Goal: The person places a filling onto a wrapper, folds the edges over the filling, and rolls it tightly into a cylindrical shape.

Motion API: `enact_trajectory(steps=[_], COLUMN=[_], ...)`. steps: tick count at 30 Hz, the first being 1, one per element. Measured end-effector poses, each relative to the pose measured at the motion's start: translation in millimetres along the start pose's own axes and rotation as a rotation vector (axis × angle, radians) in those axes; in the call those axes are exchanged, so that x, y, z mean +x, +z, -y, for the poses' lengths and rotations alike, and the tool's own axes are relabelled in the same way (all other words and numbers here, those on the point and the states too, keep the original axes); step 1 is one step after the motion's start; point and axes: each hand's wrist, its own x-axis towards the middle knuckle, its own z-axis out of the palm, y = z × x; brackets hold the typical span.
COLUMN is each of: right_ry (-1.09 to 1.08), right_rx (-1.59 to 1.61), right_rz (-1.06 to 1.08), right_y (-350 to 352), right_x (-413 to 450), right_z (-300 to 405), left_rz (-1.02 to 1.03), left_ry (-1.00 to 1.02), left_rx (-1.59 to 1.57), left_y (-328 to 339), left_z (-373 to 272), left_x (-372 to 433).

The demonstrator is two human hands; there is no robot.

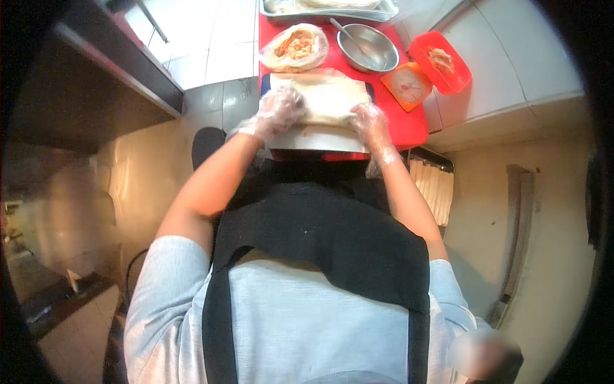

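Observation:
A pale, flat sheet (333, 98), which looks like dough or a wrapper, lies across a white board (331, 138) on the red table. My left hand (283, 110), in a clear plastic glove, has its fingers curled on the sheet's left side near the front edge. On the opposite side my right hand (371, 125), gloved the same way, pinches the near right corner. The front edge between both hands looks folded or thickened. Dark blue material shows at the sheet's far corners. Fingertips are partly hidden by the gloves and the sheet.
Beyond the sheet are a plastic bag of orange-tinged filling (297, 48) and a steel bowl (374, 50) with a spoon. An orange dial scale (407, 86) touches a red container (451, 72) holding pale food. A metal tray (331, 14) stands farthest on the red table (407, 129).

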Motion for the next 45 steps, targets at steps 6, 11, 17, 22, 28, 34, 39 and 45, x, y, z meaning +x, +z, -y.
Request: enact_trajectory(steps=[6, 11, 17, 22, 28, 34, 39, 45], right_ry=[-0.020, -0.041, 0.091, 0.070, -0.157, -0.092, 0.016, 0.103], right_rx=[-0.267, -0.017, -0.249, -0.277, -0.139, -0.230, -0.122, -0.227], right_rz=[-0.127, 0.269, 0.346, 0.240, 0.089, 0.300, 0.278, 0.593], right_y=[-11, -12, -6, 3, 5, 0, 7, 8], right_x=[30, 28, 16, 1, -14, 13, 6, 39], right_z=[-17, 12, 38, 34, 14, 40, 24, 53], left_rz=[-0.065, 0.052, 0.196, 0.033, 0.120, 0.453, 0.446, 0.456], left_ry=[-0.095, 0.150, 0.094, 0.158, 0.176, 0.012, -0.245, -0.279], left_rx=[0.113, -0.203, -0.107, -0.071, -0.017, 0.235, -0.277, -0.540], left_y=[-32, -14, 9, 24, -13, -39, -17, -12], left_z=[-2, -38, -59, -48, -26, -15, 4, 34], left_x=[22, 22, 22, 0, -15, 47, 89, 97])
